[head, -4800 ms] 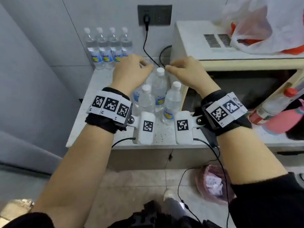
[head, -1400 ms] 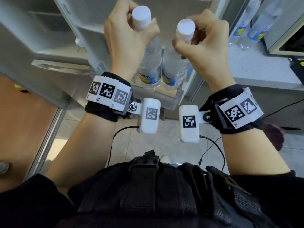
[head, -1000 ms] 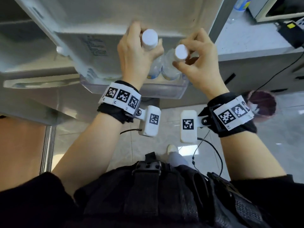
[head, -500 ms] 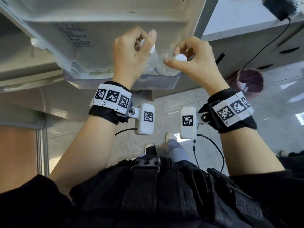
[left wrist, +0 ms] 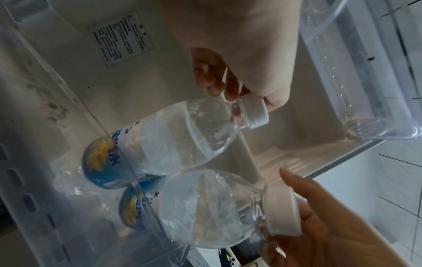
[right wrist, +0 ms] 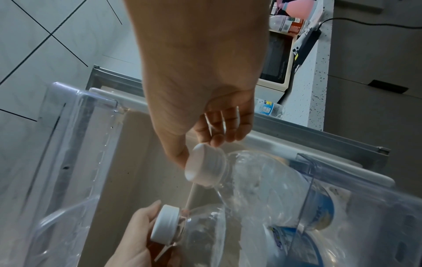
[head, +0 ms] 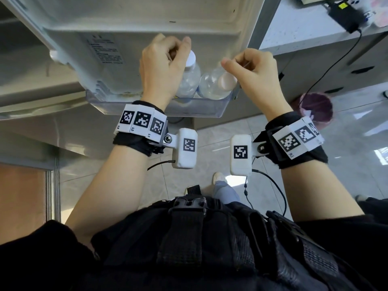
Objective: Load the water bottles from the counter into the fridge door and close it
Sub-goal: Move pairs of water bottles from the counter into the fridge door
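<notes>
Two clear water bottles with white caps and blue-yellow labels stand side by side in the clear lower bin of the open fridge door. My left hand is curled over the left bottle. Its thumb and fingers lie round the cap. My right hand hovers just above the right bottle. Its thumb is lifted off the cap and a fingertip brushes the cap's edge. The bottle bases are blurred behind the bin wall.
A second clear door bin hangs above the bottles. The speckled counter lies to the right of the door, with a bottle, a microwave and a black adapter. A purple waste bin stands on the tiled floor.
Both bottles went from the counter down into the door bin. In the last half second my right hand let go its pinch on the cap and rose a little; my left hand stays on its cap.
</notes>
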Demonstrator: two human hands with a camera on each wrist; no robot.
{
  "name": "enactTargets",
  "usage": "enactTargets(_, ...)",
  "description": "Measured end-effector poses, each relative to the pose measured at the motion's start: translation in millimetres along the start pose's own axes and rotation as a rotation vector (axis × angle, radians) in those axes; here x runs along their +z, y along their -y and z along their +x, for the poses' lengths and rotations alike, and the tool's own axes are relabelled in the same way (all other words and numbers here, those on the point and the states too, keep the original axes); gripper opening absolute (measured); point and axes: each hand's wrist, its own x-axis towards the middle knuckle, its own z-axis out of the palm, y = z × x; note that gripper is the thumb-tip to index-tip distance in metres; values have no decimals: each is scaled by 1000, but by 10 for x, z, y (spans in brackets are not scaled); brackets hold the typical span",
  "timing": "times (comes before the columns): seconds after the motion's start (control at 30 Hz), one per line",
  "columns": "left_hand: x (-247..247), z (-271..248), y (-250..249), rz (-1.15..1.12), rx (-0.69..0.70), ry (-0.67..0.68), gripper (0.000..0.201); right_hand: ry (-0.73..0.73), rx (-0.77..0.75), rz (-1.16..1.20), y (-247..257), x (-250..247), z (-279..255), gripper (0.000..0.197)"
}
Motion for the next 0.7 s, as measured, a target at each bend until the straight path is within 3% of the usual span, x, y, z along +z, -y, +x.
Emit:
enactTargets(0.17, -3, 12, -104, 20, 27, -76, 43, -8, -8, -20, 11, -43, -7, 29)
enactTargets(0.43, 157, 45, -659, 56, 145, -87, 35, 7, -49, -38, 63, -304, 72, 34)
enactTargets(0.7, 766, 70, -1308, -44, 223, -63, 32, 77, -72, 14, -118, -974, 285, 23)
